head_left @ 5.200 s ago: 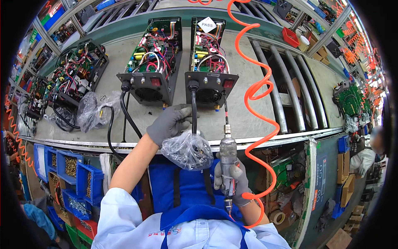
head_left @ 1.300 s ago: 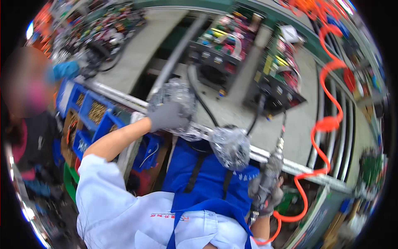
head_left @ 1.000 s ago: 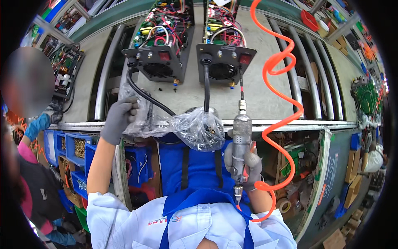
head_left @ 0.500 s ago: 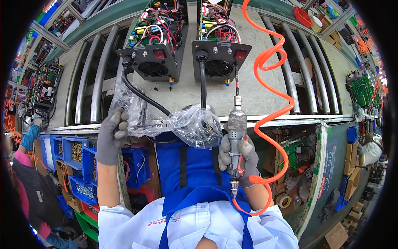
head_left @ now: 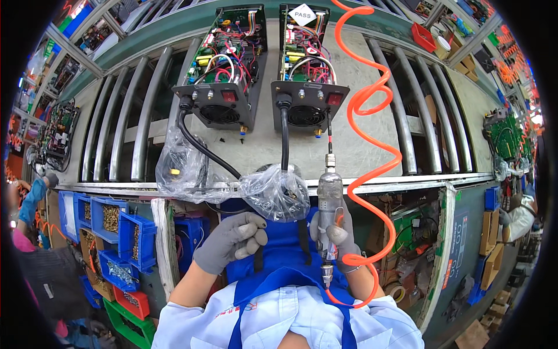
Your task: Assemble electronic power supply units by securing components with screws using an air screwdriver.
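My right hand (head_left: 336, 230), in a grey glove, grips an air screwdriver (head_left: 330, 195) upright in the picture. Its long bit reaches the lower right edge of the panel on the right-hand open power unit (head_left: 308, 104). My left hand (head_left: 235, 239), gloved too, is held in front of my blue apron with its fingers curled together; what they hold, if anything, is too small to make out. Another open power unit (head_left: 224, 104) stands to the left. Each unit trails a black cable into a clear plastic bag; one bag (head_left: 276, 192) hangs at the table edge, the other bag (head_left: 181, 166) lies further left.
An orange coiled air hose (head_left: 386, 160) loops down beside the screwdriver. Metal rollers (head_left: 142, 116) flank the steel plate on both sides. Blue bins (head_left: 136, 241) of screws stand lower left, with a red bin (head_left: 132, 302) below. A co-worker's sleeve (head_left: 32, 200) shows at far left.
My left hand has come down and right, from beside the left bag to in front of my apron. My right hand keeps the screwdriver at the right-hand unit. The view has shifted slightly.
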`<state>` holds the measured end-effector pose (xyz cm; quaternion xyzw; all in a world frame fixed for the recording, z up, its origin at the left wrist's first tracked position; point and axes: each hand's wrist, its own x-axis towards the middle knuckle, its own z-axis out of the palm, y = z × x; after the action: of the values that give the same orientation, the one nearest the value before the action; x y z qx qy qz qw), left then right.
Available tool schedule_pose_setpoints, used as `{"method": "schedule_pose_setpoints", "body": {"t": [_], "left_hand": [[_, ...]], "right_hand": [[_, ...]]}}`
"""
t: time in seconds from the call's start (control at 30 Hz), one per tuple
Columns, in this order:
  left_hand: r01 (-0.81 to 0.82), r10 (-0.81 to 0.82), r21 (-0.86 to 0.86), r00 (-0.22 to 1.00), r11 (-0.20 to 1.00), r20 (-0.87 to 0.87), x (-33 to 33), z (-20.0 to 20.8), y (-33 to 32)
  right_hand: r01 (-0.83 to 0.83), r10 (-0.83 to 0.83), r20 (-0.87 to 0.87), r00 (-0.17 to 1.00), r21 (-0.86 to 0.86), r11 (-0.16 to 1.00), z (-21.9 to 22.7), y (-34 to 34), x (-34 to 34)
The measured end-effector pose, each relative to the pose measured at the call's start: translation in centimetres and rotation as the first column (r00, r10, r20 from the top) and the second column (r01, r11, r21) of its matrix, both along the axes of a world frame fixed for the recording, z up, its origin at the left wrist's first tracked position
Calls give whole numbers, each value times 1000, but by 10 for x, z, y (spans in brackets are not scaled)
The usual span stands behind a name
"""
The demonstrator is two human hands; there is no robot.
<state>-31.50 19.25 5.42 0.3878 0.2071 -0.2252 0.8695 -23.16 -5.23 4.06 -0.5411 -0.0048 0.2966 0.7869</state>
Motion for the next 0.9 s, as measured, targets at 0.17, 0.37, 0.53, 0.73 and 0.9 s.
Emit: {"method": "schedule_pose_setpoints", "body": {"t": [0.17, 0.37, 0.53, 0.73, 0.9], "left_hand": [[-49, 33, 86, 982, 995, 184, 28, 43, 8], [-455, 414, -6, 804, 891, 427, 60, 46, 43], [-859, 810, 43, 497, 511, 312, 51, -32, 53], [-619, 624, -104, 781, 778, 21, 108, -61, 49], [-95, 46, 180, 965, 979, 260, 144, -47, 60]], "right_hand": [[28, -29, 25, 999, 38, 999, -2, 5, 0], [96, -50, -164, 985, 283, 954, 22, 12, 3], [75, -16, -178, 984, 329, 941, 6, 12, 3], [59, -20, -128, 992, 308, 949, 7, 11, 8], [88, -48, -143, 989, 289, 953, 5, 11, 7]]}}
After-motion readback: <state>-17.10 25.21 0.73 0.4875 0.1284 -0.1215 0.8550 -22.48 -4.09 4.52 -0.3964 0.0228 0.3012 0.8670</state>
